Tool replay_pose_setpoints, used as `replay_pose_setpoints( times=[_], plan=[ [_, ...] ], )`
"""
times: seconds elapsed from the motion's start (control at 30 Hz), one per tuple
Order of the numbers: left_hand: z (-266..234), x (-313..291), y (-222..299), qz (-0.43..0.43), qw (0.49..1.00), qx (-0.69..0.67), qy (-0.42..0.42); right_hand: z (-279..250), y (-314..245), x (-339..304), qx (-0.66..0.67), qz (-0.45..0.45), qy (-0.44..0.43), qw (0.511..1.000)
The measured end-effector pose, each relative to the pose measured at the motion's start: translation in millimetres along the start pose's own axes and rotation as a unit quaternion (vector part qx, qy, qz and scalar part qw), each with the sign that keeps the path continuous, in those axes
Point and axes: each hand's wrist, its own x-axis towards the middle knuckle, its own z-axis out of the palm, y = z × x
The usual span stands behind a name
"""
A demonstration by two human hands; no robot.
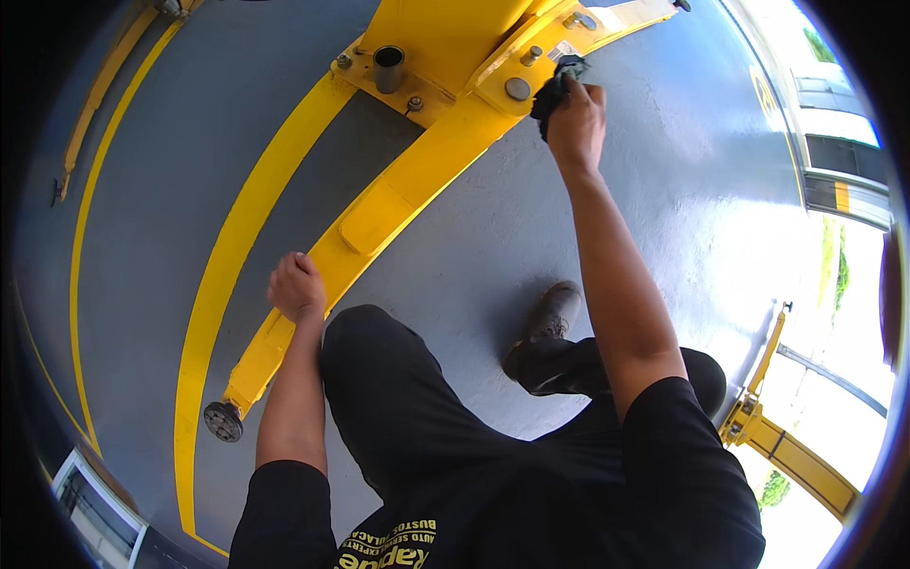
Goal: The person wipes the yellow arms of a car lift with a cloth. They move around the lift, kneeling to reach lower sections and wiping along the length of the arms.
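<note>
A yellow vehicle-lift arm [370,228] slants from the lift column's base at the top down to a round dark pad [224,421] at the lower left. My right hand [578,123] is closed around a crumpled black rag [555,93]. It presses the rag against the side of the arm's upper end, beside a round pivot pin [517,89]. My left hand [297,286] is at the left edge of the arm, about midway along, its wrist crossing the yellow metal. Its fingers are curled in, with nothing visible in them.
The yellow column base [431,99] has bolts and an upright metal tube [388,69]. A second arm [630,21] reaches to the upper right. Yellow stripes [223,266] mark the grey floor [455,247]. Another yellow lift part [791,455] stands at the right. My bent knee is close to the arm.
</note>
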Motion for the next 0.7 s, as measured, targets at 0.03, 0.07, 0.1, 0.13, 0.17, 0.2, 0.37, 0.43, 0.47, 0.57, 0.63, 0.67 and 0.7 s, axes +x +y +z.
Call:
replay_pose_setpoints(
  times=[0.03, 0.07, 0.1, 0.13, 0.17, 0.2, 0.37, 0.43, 0.47, 0.57, 0.63, 0.67, 0.7],
  plan=[
    [1, 0, -1, -0.007, 1.0, 0.01, -0.011, 1, 12, 1, -0.002, 0.02, 0.02, 1.0],
    [2, 2, 1, -0.004, 1.0, 0.011, -0.001, 11, 21, -1, -0.024, -0.048, -0.029, 0.998],
    [2, 2, 2, -0.006, 1.0, 0.019, -0.001, 20, 29, -6, -0.056, -0.095, -0.054, 0.992],
    [4, 6, 3, 0.003, 1.0, 0.011, 0.021, 36, 33, -5, -0.094, -0.12, -0.088, 0.984],
    [4, 6, 4, 0.002, 1.0, 0.013, 0.027, 54, 33, -16, -0.128, -0.117, -0.128, 0.976],
    [6, 8, 5, -0.008, 0.999, 0.015, 0.031, 61, 38, -11, -0.138, -0.145, -0.074, 0.977],
    [4, 7, 6, 0.001, 0.999, 0.006, 0.038, 92, 15, 21, -0.239, -0.125, -0.074, 0.96],
    [1, 6, 7, 0.007, 0.999, 0.01, 0.041, 101, -6, 31, -0.274, -0.072, -0.13, 0.95],
    [0, 6, 7, 0.0, 0.999, 0.007, 0.035, 103, -14, 32, -0.279, -0.05, -0.133, 0.95],
    [-4, 5, 9, -0.006, 0.999, -0.012, 0.031, 96, -15, 29, -0.305, -0.072, -0.138, 0.94],
    [-6, 4, 10, -0.01, 1.0, -0.021, 0.021, 83, 2, 23, -0.246, -0.148, -0.149, 0.946],
    [-7, 4, 10, -0.012, 0.999, -0.025, 0.017, 73, 16, 21, -0.195, -0.196, -0.138, 0.951],
    [-8, 4, 10, -0.014, 0.999, -0.029, 0.016, 70, 25, 19, -0.171, -0.212, -0.125, 0.954]
  ],
)
